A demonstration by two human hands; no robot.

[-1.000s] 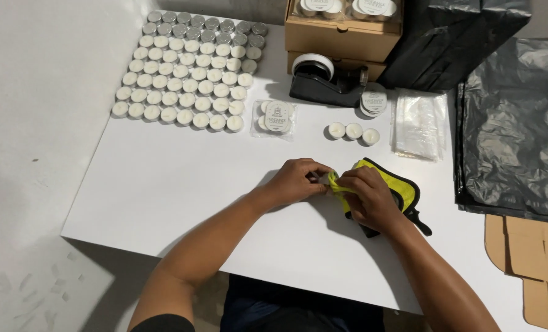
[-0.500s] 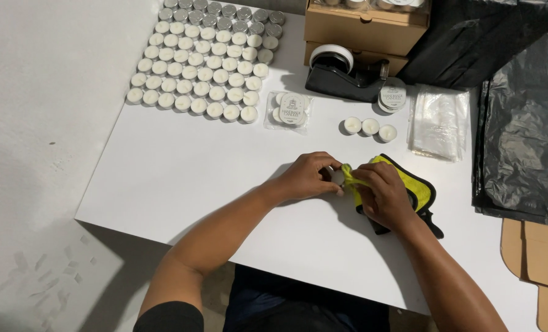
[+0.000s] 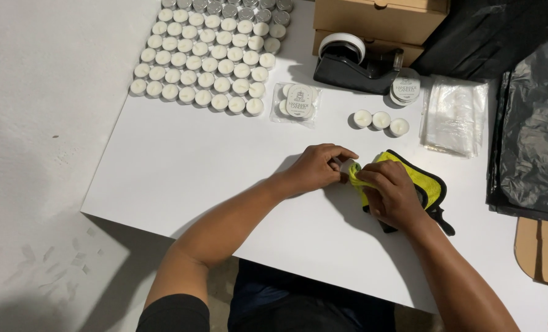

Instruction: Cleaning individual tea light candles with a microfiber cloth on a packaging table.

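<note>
Left hand: grip clenched on a small white tealight.
Right hand: yellow cloth pinched against the tealight, at 3 o'clock.
Tabletop: tealight rows laid at 11 o'clock.

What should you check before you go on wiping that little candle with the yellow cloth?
1. Left hand grips the small candle: ok, fingers close around it.
2. Right hand has the yellow cloth pressed against the candle: ok.
3. Candle is clean: cannot tell, the fingers hide most of it.
4. Three loose candles stand apart from the hands: ok.
5. Big block of candles sits in tidy rows on the white table: ok.
6. Tape dispenser is out of the way: ok, at the table's far side.
</note>
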